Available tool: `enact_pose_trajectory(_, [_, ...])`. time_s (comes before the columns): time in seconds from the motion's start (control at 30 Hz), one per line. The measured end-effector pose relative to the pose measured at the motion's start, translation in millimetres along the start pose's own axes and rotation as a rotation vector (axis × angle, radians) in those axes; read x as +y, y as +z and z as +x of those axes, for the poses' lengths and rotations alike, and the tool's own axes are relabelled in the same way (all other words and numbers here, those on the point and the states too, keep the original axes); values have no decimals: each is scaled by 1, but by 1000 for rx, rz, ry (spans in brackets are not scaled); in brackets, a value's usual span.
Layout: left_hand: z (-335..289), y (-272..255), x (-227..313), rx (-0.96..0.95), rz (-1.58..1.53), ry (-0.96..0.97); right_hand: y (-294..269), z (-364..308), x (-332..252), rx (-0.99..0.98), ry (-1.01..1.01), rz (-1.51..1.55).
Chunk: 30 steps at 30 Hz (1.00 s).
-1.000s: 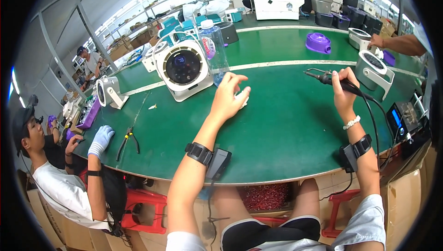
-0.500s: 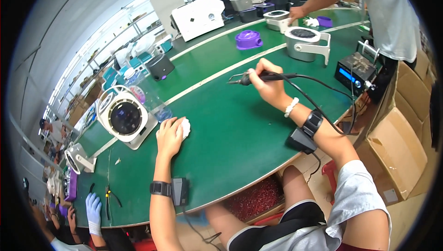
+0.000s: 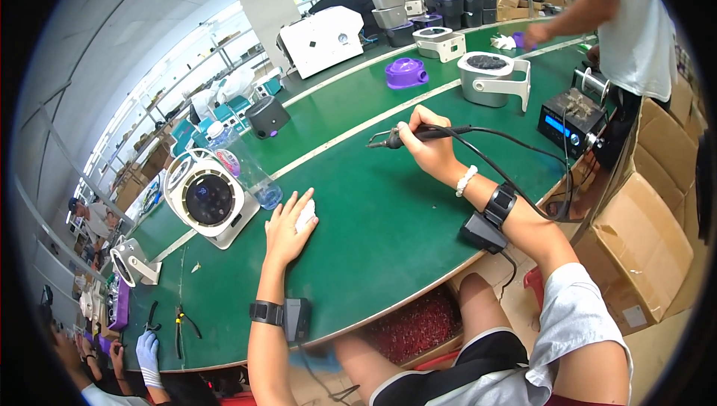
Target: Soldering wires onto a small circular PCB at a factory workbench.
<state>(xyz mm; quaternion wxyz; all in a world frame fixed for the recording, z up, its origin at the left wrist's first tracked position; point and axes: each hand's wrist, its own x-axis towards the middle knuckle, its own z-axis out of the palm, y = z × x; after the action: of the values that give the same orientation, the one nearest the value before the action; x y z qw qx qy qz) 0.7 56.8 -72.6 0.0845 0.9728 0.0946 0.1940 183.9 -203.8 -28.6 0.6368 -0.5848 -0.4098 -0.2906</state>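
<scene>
My right hand [image 3: 432, 144] is closed around a black soldering iron [image 3: 391, 139], held above the green table [image 3: 358, 212] with its tip toward the left. A black cable [image 3: 515, 141] runs from the iron toward a black soldering station [image 3: 572, 121] with a blue display at the right edge. My left hand [image 3: 288, 231] lies on the table with its fingers spread. Beside its thumb and partly beneath the fingers is a white wad [image 3: 305, 216], perhaps tissue. Just beyond that hand lies a clear plastic bottle [image 3: 263, 186], next to a white fan-like device [image 3: 209, 198].
A grey-white device with a bracket [image 3: 487, 77] and a purple round part [image 3: 407, 73] stand farther back. Pliers [image 3: 179, 331] with yellow-black handles lie at left, near another person's gloved hand [image 3: 148, 354]. A co-worker [image 3: 635, 32] stands at far right. Cardboard boxes [image 3: 635, 249] stand beside me.
My left hand has slid slightly right, its fingers spreading wider around the white wad. My right hand keeps the iron almost in place. The co-worker's hand has left the far white device, moving right.
</scene>
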Motion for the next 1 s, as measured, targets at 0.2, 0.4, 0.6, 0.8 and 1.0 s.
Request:
enact_pose_trajectory(0.2, [1, -3, 10, 220, -55, 29, 2, -1, 0, -5, 2, 56])
enact_pose_trajectory(0.4, [8, 2, 0, 414, -352, -156, 2, 0, -3, 18, -2, 66])
enact_pose_trajectory(0.6, [8, 8, -2, 401, -429, -258, 3, -1, 4, -21, -17, 23])
enact_pose_trajectory(0.8, [7, 1, 12, 397, -373, -222, 4, -1, 6, 23, -24, 64])
enact_pose_trajectory(1.0, [7, 1, 10, 375, -314, -93, 5, -1, 10, 30, -6, 93])
